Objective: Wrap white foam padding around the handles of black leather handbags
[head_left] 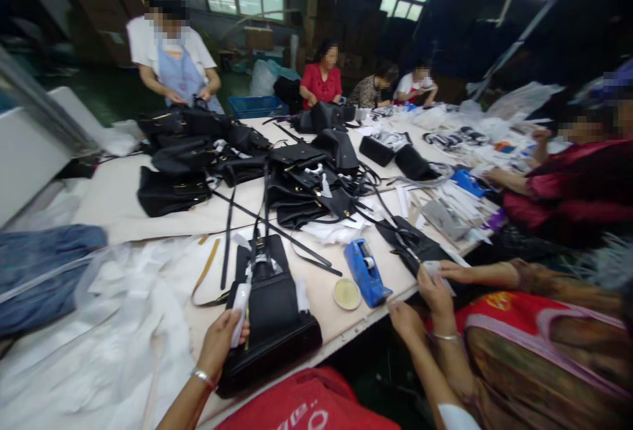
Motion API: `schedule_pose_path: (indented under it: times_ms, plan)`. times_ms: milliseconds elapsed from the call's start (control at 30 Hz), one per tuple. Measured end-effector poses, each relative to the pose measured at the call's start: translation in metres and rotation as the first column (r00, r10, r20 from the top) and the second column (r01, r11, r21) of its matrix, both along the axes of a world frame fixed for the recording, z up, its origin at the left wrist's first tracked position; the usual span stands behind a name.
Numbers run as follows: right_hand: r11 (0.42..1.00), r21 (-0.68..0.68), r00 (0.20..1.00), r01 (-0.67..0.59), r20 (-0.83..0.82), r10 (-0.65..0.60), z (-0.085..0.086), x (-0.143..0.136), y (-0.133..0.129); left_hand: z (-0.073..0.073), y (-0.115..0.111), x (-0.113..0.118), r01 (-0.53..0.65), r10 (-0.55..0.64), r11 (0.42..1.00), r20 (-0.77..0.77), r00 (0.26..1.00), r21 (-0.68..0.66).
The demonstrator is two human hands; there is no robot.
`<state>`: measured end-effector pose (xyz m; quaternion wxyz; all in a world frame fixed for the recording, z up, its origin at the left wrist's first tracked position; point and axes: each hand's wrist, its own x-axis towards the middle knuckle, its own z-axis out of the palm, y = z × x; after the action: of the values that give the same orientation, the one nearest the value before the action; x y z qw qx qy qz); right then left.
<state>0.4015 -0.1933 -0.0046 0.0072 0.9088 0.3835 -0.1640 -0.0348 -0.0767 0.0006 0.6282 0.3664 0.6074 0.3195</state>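
A black handbag (270, 311) lies on the table in front of me, its straps stretching toward the far side. My left hand (223, 339) is closed round a white wrapping strip (241, 311) along the bag's left side. Just past the front corner of a blue tape dispenser (364, 272), my right hand (408, 323) is at the table edge with its fingers curled together. Whatever its fingertips pinch, if anything, is too small to make out. A round, pale yellow roll or disc (347, 293) sits between the bag and the dispenser.
Black bags (301, 186) with tangled straps are piled mid-table. White wrapping sheets (123, 331) and blue denim cloth (44, 272) lie left. At right, a co-worker's hands (438, 288) handle white material by another black bag (410, 245). Several people work around the table.
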Motion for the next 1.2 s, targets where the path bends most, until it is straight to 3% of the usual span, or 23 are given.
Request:
schedule_pose_path:
  times_ms: [100, 200, 267, 333, 367, 433, 533, 667, 733, 833, 967, 1033, 1100, 1200]
  plan:
    - [0.998, 0.019, 0.998, -0.064, 0.01, 0.063, 0.0, -0.012, 0.005, -0.002, 0.0, 0.001, -0.011, 0.011, 1.0, 0.015, 1.0, 0.025]
    - [0.926, 0.327, 0.952, -0.188, -0.173, 0.254, 0.005, -0.063, 0.036, -0.01, 0.004, 0.003, -0.03, 0.03, 0.998, -0.004, 1.0, 0.058]
    - [0.839, 0.507, 0.772, -0.195, -0.448, 0.451, 0.017, -0.123, 0.061, -0.014, 0.004, 0.004, -0.042, 0.043, 0.997, -0.014, 0.999, 0.064]
    - [0.804, 0.552, 0.493, -0.222, -0.648, 0.58, 0.03, -0.19, 0.085, -0.016, 0.003, 0.004, -0.029, 0.029, 0.998, -0.005, 1.0, 0.064]
    - [0.777, 0.576, 0.378, -0.255, -0.68, 0.628, 0.035, -0.22, 0.096, -0.016, 0.002, 0.003, -0.013, 0.013, 0.998, 0.007, 1.0, 0.066]
    - [0.712, 0.623, 0.259, -0.325, -0.666, 0.7, 0.039, -0.265, 0.113, -0.015, 0.001, 0.001, 0.017, -0.019, 0.998, 0.037, 0.999, 0.068]
    - [0.629, 0.647, 0.267, -0.432, -0.574, 0.774, 0.034, -0.297, 0.128, -0.012, 0.0, -0.005, 0.057, -0.063, 0.996, 0.09, 0.994, 0.072]
    - [0.537, 0.604, 0.352, -0.59, -0.406, 0.843, 0.025, -0.299, 0.136, -0.008, 0.0, -0.012, 0.1, -0.108, 0.993, 0.145, 0.983, 0.067]
    - [0.554, 0.549, 0.42, -0.626, -0.362, 0.832, 0.023, -0.297, 0.138, -0.006, -0.001, -0.012, 0.111, -0.122, 0.991, 0.171, 0.978, 0.073]
    - [0.635, 0.512, 0.492, -0.579, -0.401, 0.773, 0.018, -0.297, 0.141, -0.006, -0.001, -0.011, 0.102, -0.118, 0.991, 0.209, 0.971, 0.085]
    - [0.714, 0.531, 0.48, -0.457, -0.528, 0.7, 0.01, -0.298, 0.142, -0.005, 0.003, -0.007, 0.001, -0.006, 1.0, 0.191, 0.982, 0.024]
    - [0.723, 0.558, 0.467, -0.407, -0.553, 0.69, 0.005, -0.298, 0.142, -0.004, 0.007, -0.007, -0.035, 0.035, 0.999, 0.247, 0.968, -0.002]
    - [0.685, 0.602, 0.44, -0.41, -0.527, 0.727, 0.0, -0.297, 0.144, -0.001, 0.01, -0.01, -0.024, 0.036, 0.999, 0.367, 0.93, -0.035]
    - [0.554, 0.643, 0.354, -0.529, -0.425, 0.833, -0.005, -0.295, 0.152, 0.0, 0.016, -0.019, 0.06, 0.029, 0.987, 0.535, 0.844, -0.147]
